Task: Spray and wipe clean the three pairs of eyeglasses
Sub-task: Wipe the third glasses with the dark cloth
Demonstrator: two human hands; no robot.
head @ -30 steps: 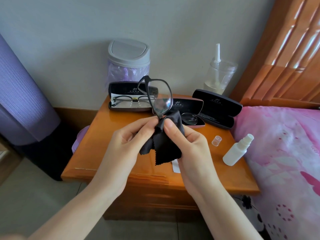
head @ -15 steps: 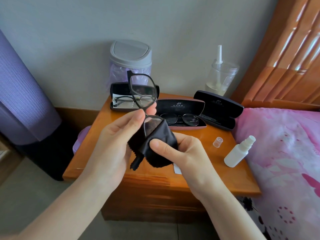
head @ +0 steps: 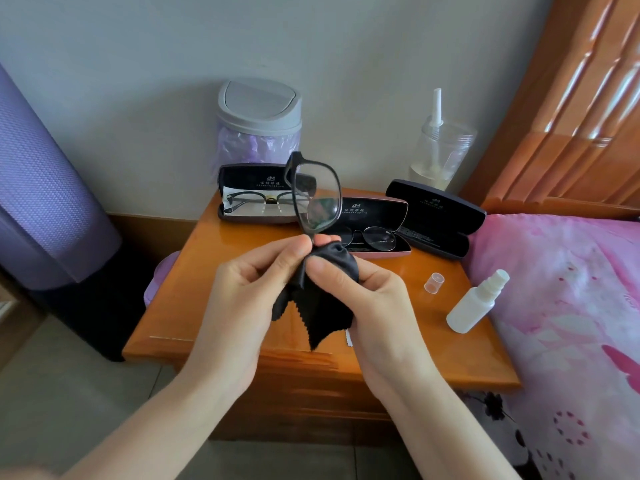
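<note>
Two hands share the light, fragile glasses [head: 317, 202] over the nightstand's [head: 214, 271] front edge: left hand [head: 249, 292] pinching the stiff frame, right hand [head: 374, 299] squeezing soft cloth [head: 322, 306] around the lower lens.

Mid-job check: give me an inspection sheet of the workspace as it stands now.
Surface: wooden nightstand, glossy.
Job's things: black-framed glasses held upright, lower lens wrapped in black cloth; half-rim glasses and round glasses each lie in an open case; third case open, nothing seen inside; spray bottle lies uncapped at the right edge, clear cap beside it.
Clutter: lidded bin and clear jar by the wall.
Hands: left hand pinches the frame; right hand grips the cloth.
Cables: nothing seen.
Surroundings: pink bedcover right, wooden headboard, purple object left.
</note>
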